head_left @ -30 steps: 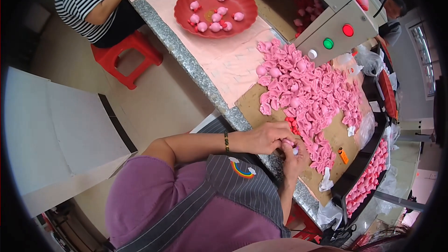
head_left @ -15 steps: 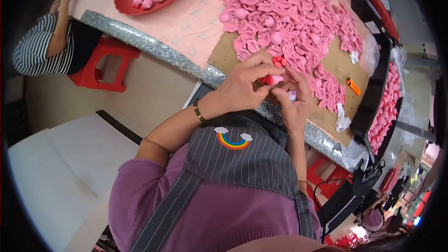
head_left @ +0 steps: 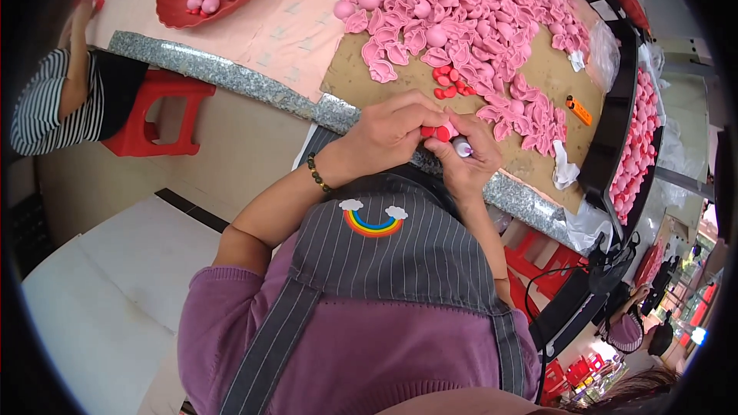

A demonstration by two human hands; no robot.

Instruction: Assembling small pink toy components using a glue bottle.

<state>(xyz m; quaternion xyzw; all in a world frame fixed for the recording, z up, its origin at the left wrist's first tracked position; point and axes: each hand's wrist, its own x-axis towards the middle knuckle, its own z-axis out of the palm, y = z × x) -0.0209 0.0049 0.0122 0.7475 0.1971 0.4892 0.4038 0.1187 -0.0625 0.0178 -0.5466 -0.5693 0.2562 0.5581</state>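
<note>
Piece (head_left: pixel 443 133) (pink and red) | left hand (head_left: pixel 396 129) pinched on it from left | right hand (head_left: pixel 475 160) opposite, clamped on white object (head_left: pixel 462 147)

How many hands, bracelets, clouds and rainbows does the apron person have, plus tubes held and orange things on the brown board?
Hands: 2 (left hand, right hand)
Bracelet: 1
Clouds: 2
Rainbow: 1
Tube: 1
Orange thing: 1
Total: 8

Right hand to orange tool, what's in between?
Head view: a cluster of pink pieces lies on the brown surface between the right hand and the orange tool.
</note>
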